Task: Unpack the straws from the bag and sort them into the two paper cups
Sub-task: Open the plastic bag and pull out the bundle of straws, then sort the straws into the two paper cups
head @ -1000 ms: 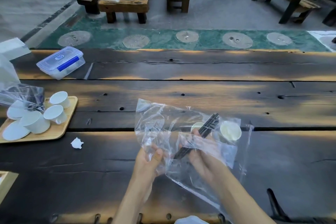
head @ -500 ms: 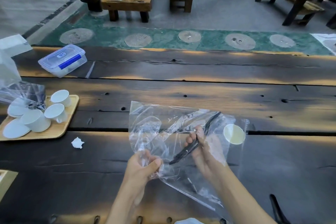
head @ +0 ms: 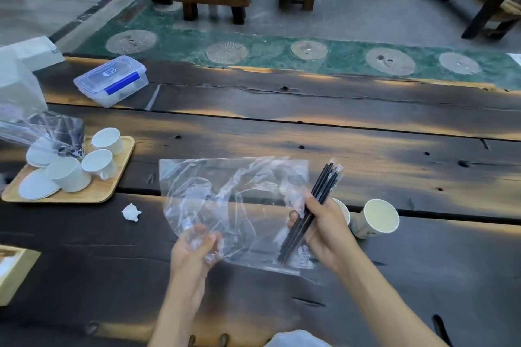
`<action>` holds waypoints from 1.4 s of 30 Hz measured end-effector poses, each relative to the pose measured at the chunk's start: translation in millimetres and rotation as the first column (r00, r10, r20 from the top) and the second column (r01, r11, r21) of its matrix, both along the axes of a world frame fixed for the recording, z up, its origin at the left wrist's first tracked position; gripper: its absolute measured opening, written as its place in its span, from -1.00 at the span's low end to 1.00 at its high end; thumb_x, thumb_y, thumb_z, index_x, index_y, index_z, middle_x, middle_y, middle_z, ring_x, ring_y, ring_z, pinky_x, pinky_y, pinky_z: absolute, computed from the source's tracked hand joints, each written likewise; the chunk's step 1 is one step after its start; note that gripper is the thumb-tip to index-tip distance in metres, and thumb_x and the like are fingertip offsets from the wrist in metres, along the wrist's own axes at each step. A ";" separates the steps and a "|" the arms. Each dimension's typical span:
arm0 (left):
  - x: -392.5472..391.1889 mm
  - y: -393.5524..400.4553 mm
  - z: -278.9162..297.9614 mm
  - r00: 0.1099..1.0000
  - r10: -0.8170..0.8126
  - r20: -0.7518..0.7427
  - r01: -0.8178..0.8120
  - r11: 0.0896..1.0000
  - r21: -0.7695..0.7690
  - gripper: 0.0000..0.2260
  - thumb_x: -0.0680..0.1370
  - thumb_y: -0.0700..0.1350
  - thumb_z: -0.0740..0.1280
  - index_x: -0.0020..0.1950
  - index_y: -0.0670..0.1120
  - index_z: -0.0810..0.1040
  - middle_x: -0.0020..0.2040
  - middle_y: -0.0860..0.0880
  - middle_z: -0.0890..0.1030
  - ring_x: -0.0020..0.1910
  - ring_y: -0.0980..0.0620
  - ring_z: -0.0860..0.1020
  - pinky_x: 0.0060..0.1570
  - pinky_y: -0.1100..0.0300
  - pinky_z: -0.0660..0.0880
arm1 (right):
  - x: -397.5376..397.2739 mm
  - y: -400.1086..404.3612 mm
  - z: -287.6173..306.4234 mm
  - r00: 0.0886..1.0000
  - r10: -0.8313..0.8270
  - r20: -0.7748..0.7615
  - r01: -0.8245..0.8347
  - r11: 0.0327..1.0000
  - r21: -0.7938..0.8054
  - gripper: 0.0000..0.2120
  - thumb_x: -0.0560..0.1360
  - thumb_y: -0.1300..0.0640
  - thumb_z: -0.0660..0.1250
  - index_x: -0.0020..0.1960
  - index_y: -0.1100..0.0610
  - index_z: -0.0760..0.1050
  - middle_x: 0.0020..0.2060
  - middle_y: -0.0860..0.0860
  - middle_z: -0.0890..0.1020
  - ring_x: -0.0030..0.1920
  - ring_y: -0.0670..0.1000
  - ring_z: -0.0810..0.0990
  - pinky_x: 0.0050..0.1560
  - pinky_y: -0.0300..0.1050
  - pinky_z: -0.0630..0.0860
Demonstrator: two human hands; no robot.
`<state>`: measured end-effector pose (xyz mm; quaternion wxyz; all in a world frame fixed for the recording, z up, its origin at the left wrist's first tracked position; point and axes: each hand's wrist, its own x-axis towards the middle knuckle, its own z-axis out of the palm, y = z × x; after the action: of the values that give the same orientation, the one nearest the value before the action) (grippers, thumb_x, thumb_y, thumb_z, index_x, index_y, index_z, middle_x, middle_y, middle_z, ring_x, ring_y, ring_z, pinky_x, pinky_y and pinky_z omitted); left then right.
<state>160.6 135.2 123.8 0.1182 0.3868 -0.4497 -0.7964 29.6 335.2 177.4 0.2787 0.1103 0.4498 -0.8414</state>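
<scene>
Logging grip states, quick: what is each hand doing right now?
Left hand: closed, gripping the clear plastic bag at its near edge.
Right hand: closed around the bundle of black straws.

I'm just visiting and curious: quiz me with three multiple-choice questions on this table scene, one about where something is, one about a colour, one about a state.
1. Where do the two paper cups for sorting stand?
A. on the wooden tray
B. on the table by the right hand
C. inside the lidded box

2. What colour are the straws?
A. black
B. white
C. red

3. What is the left hand doing?
A. resting flat on the table
B. gripping the clear bag
C. holding a cup

Answers:
1 B, the paper cups stand on the table just beyond the right hand.
2 A, the bundle of straws is black.
3 B, the left hand pinches the crumpled clear bag.
</scene>
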 end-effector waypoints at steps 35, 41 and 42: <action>49.0 26.9 -129.2 0.767 -0.367 0.527 0.239 0.925 0.296 -0.83 0.54 -0.20 0.41 0.09 -0.23 0.67 -0.02 -0.19 0.74 0.02 -0.16 0.66 0.01 0.08 0.53 | -18.7 -32.8 -168.7 0.926 0.087 0.366 -0.334 0.640 0.692 -0.82 0.42 0.45 0.20 -0.10 0.21 0.42 -0.26 0.18 0.50 -0.35 0.09 0.45 -0.41 -0.14 0.37; 18.2 39.2 -130.3 0.710 -0.402 0.578 0.422 0.900 0.108 -0.89 0.59 -0.24 0.32 0.05 -0.20 0.62 -0.15 -0.11 0.69 -0.33 0.03 0.58 -0.37 0.28 0.50 | -17.4 -33.6 -175.6 0.934 0.100 0.342 -0.345 0.494 0.798 -0.84 0.46 0.36 0.23 0.02 0.21 0.39 -0.08 0.19 0.54 -0.06 0.17 0.55 -0.09 0.01 0.55; 13.5 40.1 -128.5 0.712 -0.408 0.572 0.437 0.894 0.095 -0.89 0.59 -0.25 0.30 0.05 -0.19 0.60 -0.14 -0.11 0.68 -0.33 0.02 0.58 -0.36 0.27 0.49 | -16.7 -33.4 -174.5 0.935 0.104 0.339 -0.345 0.492 0.799 -0.87 0.47 0.34 0.23 -0.04 0.17 0.37 -0.10 0.17 0.53 -0.01 0.19 0.55 -0.02 0.05 0.56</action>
<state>174.1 175.3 -4.7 -0.1998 0.4936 -0.5590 -0.6356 12.9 301.8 2.8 0.3507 0.2748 0.7739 -0.4501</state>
